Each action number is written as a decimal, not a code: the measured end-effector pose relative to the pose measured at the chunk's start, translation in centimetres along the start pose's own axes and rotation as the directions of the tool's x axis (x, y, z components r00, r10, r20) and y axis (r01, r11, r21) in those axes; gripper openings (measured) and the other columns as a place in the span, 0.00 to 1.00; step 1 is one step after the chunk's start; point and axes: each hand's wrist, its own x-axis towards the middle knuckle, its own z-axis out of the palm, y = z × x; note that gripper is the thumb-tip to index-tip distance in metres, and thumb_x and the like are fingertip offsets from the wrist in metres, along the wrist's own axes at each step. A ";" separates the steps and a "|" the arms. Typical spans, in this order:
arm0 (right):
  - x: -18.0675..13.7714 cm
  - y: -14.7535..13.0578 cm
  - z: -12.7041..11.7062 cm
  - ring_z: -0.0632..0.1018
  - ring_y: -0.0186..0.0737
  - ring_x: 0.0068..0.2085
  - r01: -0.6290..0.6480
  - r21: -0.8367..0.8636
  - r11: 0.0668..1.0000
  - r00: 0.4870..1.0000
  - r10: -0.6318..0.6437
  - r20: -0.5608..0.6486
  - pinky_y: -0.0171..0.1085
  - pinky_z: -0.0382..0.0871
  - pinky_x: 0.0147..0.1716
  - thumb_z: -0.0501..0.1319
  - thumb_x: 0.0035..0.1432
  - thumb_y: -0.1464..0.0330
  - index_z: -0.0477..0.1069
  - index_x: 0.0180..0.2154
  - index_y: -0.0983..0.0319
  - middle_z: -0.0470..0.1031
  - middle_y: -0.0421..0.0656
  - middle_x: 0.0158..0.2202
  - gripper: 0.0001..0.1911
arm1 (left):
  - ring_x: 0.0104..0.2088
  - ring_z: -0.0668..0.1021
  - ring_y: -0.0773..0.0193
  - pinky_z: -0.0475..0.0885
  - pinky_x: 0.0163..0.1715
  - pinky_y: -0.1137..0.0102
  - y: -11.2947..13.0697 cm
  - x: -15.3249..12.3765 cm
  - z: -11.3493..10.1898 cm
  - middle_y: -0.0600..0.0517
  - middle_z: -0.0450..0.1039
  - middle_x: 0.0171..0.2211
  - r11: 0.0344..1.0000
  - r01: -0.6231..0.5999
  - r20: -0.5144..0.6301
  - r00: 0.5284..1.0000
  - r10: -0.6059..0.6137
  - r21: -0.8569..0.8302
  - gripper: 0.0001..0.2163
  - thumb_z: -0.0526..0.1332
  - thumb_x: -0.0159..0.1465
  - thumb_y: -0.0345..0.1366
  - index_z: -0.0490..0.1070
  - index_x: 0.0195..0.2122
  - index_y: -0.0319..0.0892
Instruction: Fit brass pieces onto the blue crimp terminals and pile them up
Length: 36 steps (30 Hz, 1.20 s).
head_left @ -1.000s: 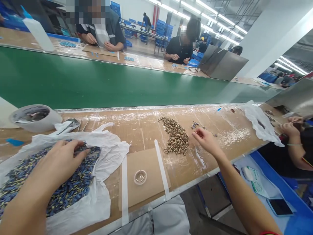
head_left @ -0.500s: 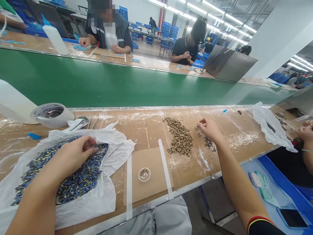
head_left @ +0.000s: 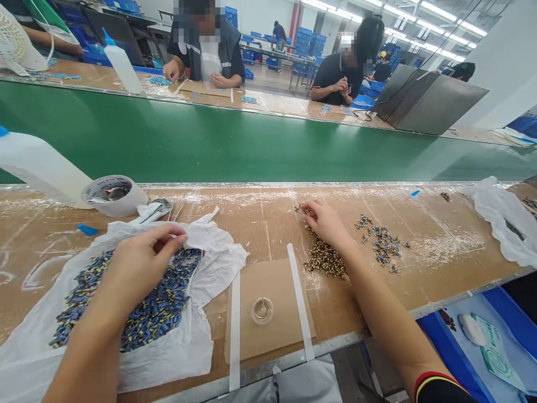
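Observation:
My left hand (head_left: 145, 260) hangs over a heap of small blue-and-brass parts (head_left: 165, 296), its fingertips at the edge of a crumpled white plastic sheet (head_left: 220, 260). Nothing shows in its curled fingers. My right hand (head_left: 327, 224) is bunched at the top of a heap of brass parts (head_left: 325, 260) on the wooden bench top (head_left: 260, 224). Its fingertips reach loose brass pieces, and whether they grip one is too small to tell. To its right lies a scattered group of blue-and-brass parts (head_left: 381, 243).
A tape roll (head_left: 115, 196) and a white bottle (head_left: 39, 168) stand at the bench's back left. A taped cardboard sheet (head_left: 268, 330) holds a small round dish (head_left: 262, 310). Beyond the bench runs a green conveyor belt (head_left: 210, 140), with co-workers (head_left: 342, 84) across it.
My right hand has shifted left, from the blue-and-brass parts to the brass heap. My left hand has risen off the blue heap to the plastic's edge. The view has turned left.

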 end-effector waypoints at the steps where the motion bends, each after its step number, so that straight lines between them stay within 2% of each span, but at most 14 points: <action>1: 0.1 0.1 0.3 0.75 0.44 0.45 0.042 -0.016 0.999 0.999 -0.042 -0.010 0.41 0.68 0.44 0.56 0.60 0.73 0.70 0.47 0.60 0.73 0.48 0.49 0.14 | 0.33 0.74 0.63 0.64 0.34 0.72 0.6 -0.2 0.6 0.55 0.76 0.32 0.995 -0.052 0.026 0.998 0.055 -0.087 0.11 0.58 0.64 0.45 0.73 0.40 0.44; 3: 0.3 0.2 1.0 0.73 0.47 0.50 0.113 -0.063 0.992 0.993 -0.114 -0.007 0.43 0.67 0.49 0.56 0.60 0.74 0.68 0.51 0.59 0.71 0.48 0.52 0.17 | 0.36 0.75 0.62 0.66 0.36 0.71 1.8 -0.5 1.8 0.53 0.76 0.35 0.948 -0.176 0.085 0.975 0.205 -0.266 0.12 0.58 0.64 0.45 0.74 0.38 0.42; 5: 0.4 0.2 1.5 0.71 0.49 0.52 0.141 -0.119 0.983 0.990 -0.141 0.011 0.45 0.66 0.51 0.55 0.61 0.74 0.69 0.51 0.60 0.71 0.49 0.51 0.16 | 0.36 0.75 0.62 0.67 0.36 0.71 2.8 -1.0 3.0 0.52 0.76 0.35 0.887 -0.218 0.105 0.954 0.282 -0.406 0.11 0.59 0.64 0.44 0.73 0.38 0.42; 8: 0.4 0.1 2.1 0.71 0.50 0.50 0.134 -0.176 0.975 0.991 -0.134 0.009 0.47 0.66 0.50 0.55 0.62 0.73 0.72 0.47 0.61 0.73 0.49 0.47 0.13 | 0.34 0.75 0.64 0.69 0.35 0.71 3.8 -1.6 4.3 0.52 0.75 0.33 0.802 -0.143 0.163 0.944 0.287 -0.580 0.10 0.60 0.63 0.42 0.73 0.40 0.42; 11: 0.5 0.1 2.4 0.73 0.49 0.46 0.100 -0.183 0.978 0.995 -0.104 -0.010 0.45 0.66 0.46 0.57 0.61 0.72 0.73 0.42 0.62 0.75 0.49 0.41 0.08 | 0.35 0.75 0.65 0.70 0.37 0.71 4.4 -2.1 5.2 0.52 0.73 0.34 0.729 -0.075 0.233 0.921 0.312 -0.681 0.10 0.62 0.62 0.40 0.72 0.42 0.41; 15: 0.7 0.5 2.5 0.74 0.46 0.39 0.047 -0.167 0.985 0.998 -0.052 -0.021 0.42 0.66 0.40 0.60 0.60 0.70 0.73 0.34 0.61 0.75 0.46 0.34 0.04 | 0.38 0.74 0.64 0.70 0.39 0.70 4.9 -2.7 5.6 0.50 0.72 0.36 0.670 -0.122 0.223 0.887 0.405 -0.732 0.08 0.61 0.63 0.36 0.72 0.43 0.41; 19: 0.6 0.8 2.2 0.73 0.45 0.36 0.019 -0.160 0.987 1.000 -0.021 -0.008 0.40 0.64 0.36 0.61 0.59 0.69 0.71 0.28 0.61 0.74 0.45 0.32 0.07 | 0.38 0.73 0.65 0.68 0.39 0.70 5.1 -3.0 5.5 0.49 0.72 0.37 0.650 -0.217 0.173 0.860 0.480 -0.728 0.06 0.59 0.65 0.34 0.73 0.42 0.41; 25: -0.5 0.2 1.9 0.72 0.48 0.39 0.000 -0.238 0.971 1.000 -0.004 -0.019 0.42 0.63 0.38 0.59 0.59 0.71 0.73 0.31 0.61 0.72 0.47 0.34 0.05 | 0.38 0.74 0.64 0.69 0.39 0.69 5.3 -3.1 5.5 0.48 0.73 0.37 0.658 -0.270 0.134 0.858 0.496 -0.703 0.07 0.59 0.65 0.32 0.74 0.42 0.41; 29: -0.8 -0.3 2.0 0.72 0.49 0.40 -0.019 -0.279 0.960 1.000 0.016 -0.011 0.42 0.63 0.39 0.56 0.60 0.73 0.73 0.31 0.62 0.73 0.48 0.34 0.08 | 0.36 0.76 0.64 0.70 0.37 0.69 5.9 -3.8 4.3 0.50 0.75 0.34 0.575 -0.358 0.021 0.837 0.547 -0.736 0.06 0.62 0.63 0.29 0.77 0.39 0.43; 32: -0.8 -0.5 2.0 0.72 0.50 0.40 -0.055 -0.313 0.948 0.998 0.048 -0.030 0.42 0.63 0.38 0.55 0.61 0.73 0.72 0.32 0.62 0.74 0.49 0.35 0.08 | 0.34 0.77 0.64 0.72 0.34 0.70 6.2 -4.1 3.7 0.51 0.76 0.31 0.517 -0.289 0.012 0.865 0.502 -0.806 0.06 0.63 0.62 0.29 0.78 0.38 0.45; 36: -0.9 -0.8 1.9 0.73 0.49 0.39 -0.082 -0.357 0.930 0.996 0.067 -0.054 0.41 0.62 0.37 0.55 0.60 0.73 0.72 0.32 0.63 0.75 0.49 0.34 0.08 | 0.35 0.78 0.64 0.75 0.36 0.70 6.2 -3.8 4.9 0.49 0.77 0.34 0.573 -0.060 0.195 0.907 0.373 -0.817 0.06 0.62 0.63 0.33 0.78 0.38 0.42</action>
